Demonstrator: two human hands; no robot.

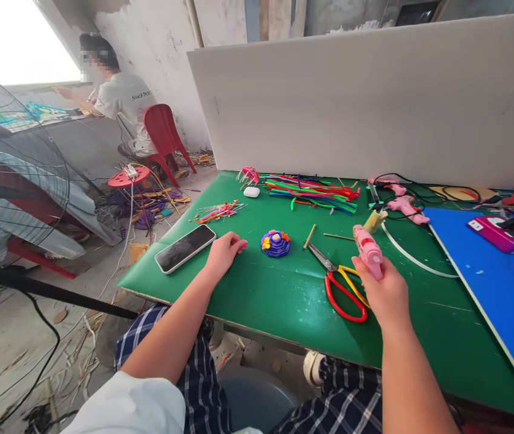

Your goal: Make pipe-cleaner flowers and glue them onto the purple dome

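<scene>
My left hand (225,256) is closed in a pinch at the left of the green table, with a small pink piece (244,245) at its fingertips. A phone (185,248) lies just left of it. My right hand (387,295) is wrapped round a pink glue gun (368,250), raised over the table with its yellowish, wrapped-looking front end pointing away from me. Between my hands sits a purple coiled dome (276,244) with orange and yellow flowers. Scissors (338,283) with one red and one yellow handle lie partly open beside my right hand.
Pipe cleaners (313,191), a white case (251,191) and thin stemmed pieces (220,211) lie farther back. Another pink glue gun (407,209) with black cables and a blue board (492,283) are at right. A white panel (365,102) stands behind. Another person (123,102) sits far left.
</scene>
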